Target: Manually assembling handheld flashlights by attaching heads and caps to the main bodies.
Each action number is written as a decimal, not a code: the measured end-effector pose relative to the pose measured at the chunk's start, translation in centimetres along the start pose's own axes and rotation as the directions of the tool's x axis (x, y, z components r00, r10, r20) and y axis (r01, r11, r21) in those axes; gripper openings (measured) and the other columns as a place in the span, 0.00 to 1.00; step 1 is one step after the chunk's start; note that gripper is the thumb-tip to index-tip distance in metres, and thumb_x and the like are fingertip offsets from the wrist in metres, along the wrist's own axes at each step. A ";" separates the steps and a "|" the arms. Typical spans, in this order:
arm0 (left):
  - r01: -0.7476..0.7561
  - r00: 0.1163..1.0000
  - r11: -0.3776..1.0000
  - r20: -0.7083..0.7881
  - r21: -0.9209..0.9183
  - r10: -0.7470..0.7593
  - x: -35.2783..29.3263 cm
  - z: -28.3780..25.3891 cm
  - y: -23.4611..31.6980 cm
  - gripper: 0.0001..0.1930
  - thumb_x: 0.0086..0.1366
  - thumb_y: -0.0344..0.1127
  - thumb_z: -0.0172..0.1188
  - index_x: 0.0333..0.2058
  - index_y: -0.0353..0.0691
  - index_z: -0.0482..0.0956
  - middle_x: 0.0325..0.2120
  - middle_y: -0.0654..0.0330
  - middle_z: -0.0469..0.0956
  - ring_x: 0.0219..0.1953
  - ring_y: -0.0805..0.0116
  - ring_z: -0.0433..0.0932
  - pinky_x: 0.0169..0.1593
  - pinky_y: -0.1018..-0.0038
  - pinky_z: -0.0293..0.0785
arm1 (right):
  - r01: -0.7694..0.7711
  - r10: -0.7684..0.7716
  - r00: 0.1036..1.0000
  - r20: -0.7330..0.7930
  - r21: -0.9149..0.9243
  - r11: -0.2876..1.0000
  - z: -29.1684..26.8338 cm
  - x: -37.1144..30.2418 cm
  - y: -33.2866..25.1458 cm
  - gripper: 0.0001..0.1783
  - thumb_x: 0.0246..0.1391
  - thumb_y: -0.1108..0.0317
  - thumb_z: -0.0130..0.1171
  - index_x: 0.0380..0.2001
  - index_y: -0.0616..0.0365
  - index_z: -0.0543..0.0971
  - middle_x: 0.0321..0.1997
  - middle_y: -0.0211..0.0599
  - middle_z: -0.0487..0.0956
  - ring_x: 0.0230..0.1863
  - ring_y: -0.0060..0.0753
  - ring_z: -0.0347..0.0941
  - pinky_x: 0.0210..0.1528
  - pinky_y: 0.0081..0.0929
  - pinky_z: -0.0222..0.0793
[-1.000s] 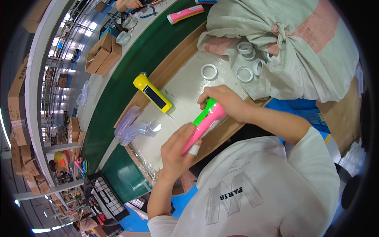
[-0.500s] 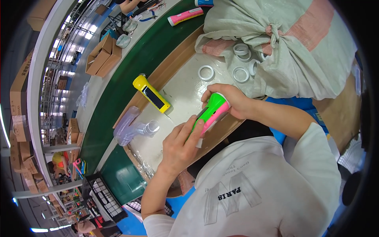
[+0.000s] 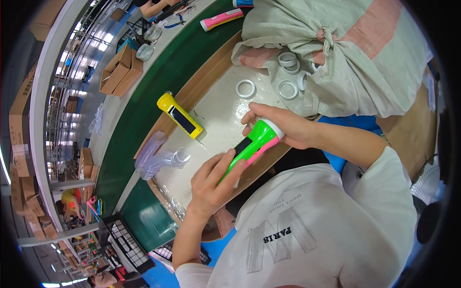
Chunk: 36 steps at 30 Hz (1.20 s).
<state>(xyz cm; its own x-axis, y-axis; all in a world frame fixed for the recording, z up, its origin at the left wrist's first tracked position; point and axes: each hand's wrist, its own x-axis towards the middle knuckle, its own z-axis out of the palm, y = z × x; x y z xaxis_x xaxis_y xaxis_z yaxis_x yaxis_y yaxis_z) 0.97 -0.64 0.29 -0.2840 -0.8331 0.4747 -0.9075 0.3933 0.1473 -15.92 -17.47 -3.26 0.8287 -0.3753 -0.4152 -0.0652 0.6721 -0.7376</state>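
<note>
A green and pink flashlight (image 3: 259, 139) with a dark panel and a white ring at its wide head lies slantwise between my hands. My left hand (image 3: 211, 180) is closed round its narrow end, fingers along the green side. At the wide end, my right hand (image 3: 293, 125) curls round the head, its palm side against the white ring (image 3: 272, 128). Some right fingertips show beyond the head; the thumb is mostly hidden. A yellow flashlight (image 3: 180, 116) with a dark panel rests to the left, across the cardboard edge.
A shallow cardboard tray (image 3: 211, 86) lies before me. Loose white rings (image 3: 245, 89) sit by a large tied woven sack (image 3: 355, 62). Clear plastic tubes (image 3: 158, 158) lie at the tray's left. A pink and yellow flashlight (image 3: 222, 19) and an open carton (image 3: 121, 71) stand farther off.
The flashlight has rolled so that more of its green side and dark panel show. My right fingers have loosened and shifted round the head; the left hand still holds the narrow end.
</note>
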 end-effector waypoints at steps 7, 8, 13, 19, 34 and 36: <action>0.286 0.957 0.877 0.078 -0.387 -0.278 -0.9 0.3 0.8 0.23 0.46 0.26 0.69 0.46 0.39 0.79 0.44 0.51 0.79 0.41 0.58 0.80 0.44 0.70 0.77 | 0.502 -0.530 0.843 0.096 -0.493 0.710 0.1 -1.8 1.6 0.19 0.60 0.55 0.46 0.35 0.60 0.75 0.37 0.42 0.76 0.41 0.35 0.74 0.47 0.32 0.68; 0.143 0.989 0.987 0.043 -0.073 -0.140 -0.1 0.8 0.2 0.25 0.44 0.25 0.67 0.46 0.41 0.79 0.44 0.53 0.78 0.38 0.58 0.79 0.41 0.69 0.78 | 0.099 -0.087 0.986 -0.139 0.079 0.992 0.1 1.2 2.1 0.20 0.61 0.53 0.44 0.30 0.58 0.75 0.34 0.39 0.77 0.38 0.31 0.74 0.44 0.31 0.69; 0.166 0.984 0.974 -0.030 -0.156 -0.173 -1.4 1.2 0.0 0.25 0.45 0.28 0.69 0.46 0.38 0.78 0.44 0.50 0.79 0.38 0.57 0.80 0.40 0.69 0.78 | 0.179 -0.175 0.984 0.037 -0.220 0.959 0.2 0.2 0.4 0.24 0.63 0.50 0.42 0.47 0.58 0.73 0.42 0.39 0.77 0.49 0.33 0.72 0.55 0.31 0.64; 0.241 0.971 0.965 0.038 -0.101 -0.238 1.3 0.9 2.4 0.23 0.46 0.26 0.69 0.45 0.39 0.79 0.43 0.49 0.79 0.37 0.56 0.81 0.38 0.71 0.78 | 0.132 -0.129 0.991 -0.039 0.093 0.987 -1.0 1.2 1.3 0.17 0.59 0.59 0.46 0.31 0.62 0.76 0.32 0.43 0.77 0.36 0.34 0.74 0.46 0.28 0.69; -0.158 0.544 -0.877 0.701 -0.454 -0.461 -3.3 6.1 4.7 0.27 0.66 0.51 0.54 0.56 0.38 0.66 0.45 0.49 0.74 0.37 0.60 0.78 0.30 0.74 0.79 | 0.354 -0.432 0.877 0.211 0.324 0.877 1.2 1.4 1.7 0.25 0.63 0.54 0.50 0.57 0.57 0.65 0.54 0.40 0.70 0.56 0.35 0.69 0.58 0.35 0.64; 0.140 0.502 -0.755 0.703 -0.641 -0.504 -3.2 5.6 5.2 0.29 0.65 0.55 0.53 0.55 0.38 0.66 0.45 0.49 0.74 0.37 0.60 0.78 0.33 0.70 0.79 | 0.346 -0.421 0.882 0.212 0.317 0.883 1.3 1.4 2.1 0.25 0.62 0.55 0.51 0.57 0.56 0.65 0.54 0.40 0.71 0.55 0.35 0.70 0.57 0.35 0.66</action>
<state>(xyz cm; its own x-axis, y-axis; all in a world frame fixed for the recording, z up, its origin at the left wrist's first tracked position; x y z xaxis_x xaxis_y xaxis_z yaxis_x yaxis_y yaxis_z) -4.59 1.91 -5.32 0.0969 -0.8896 -0.4464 0.8434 -0.1647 0.5113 -14.14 -15.79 -4.67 0.8760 -0.4789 0.0576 0.4053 0.6660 -0.6262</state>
